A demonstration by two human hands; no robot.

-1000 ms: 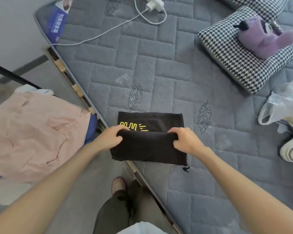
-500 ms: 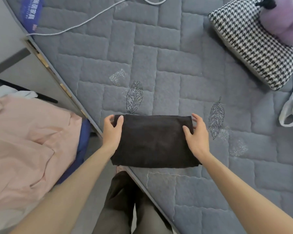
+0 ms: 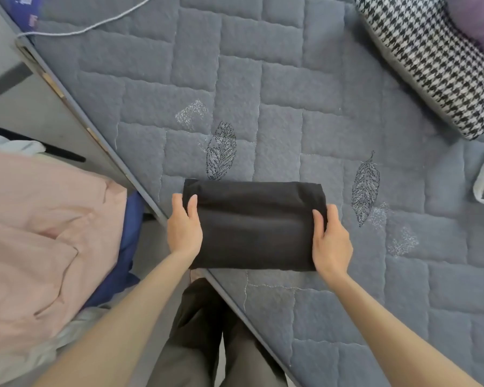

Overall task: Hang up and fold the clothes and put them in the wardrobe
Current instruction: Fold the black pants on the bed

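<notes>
Folded black garment (image 3: pixel 254 227): centre of frame, a flat rectangle lying on the grey quilted mattress (image 3: pixel 291 107), its lower left corner right at the mattress edge.

Left hand (image 3: pixel 183 230): at the garment's left end, thumb laid on top, fingers along the end edge, holding it. Right hand (image 3: pixel 331 241): the same at the right end. Cannot tell whether any fingers reach underneath.

Left of frame: a crumpled pink garment (image 3: pixel 39 233). Upper right: a houndstooth cushion (image 3: pixel 430 65). Upper left: a white cable (image 3: pixel 95 23) across the mattress.
</notes>
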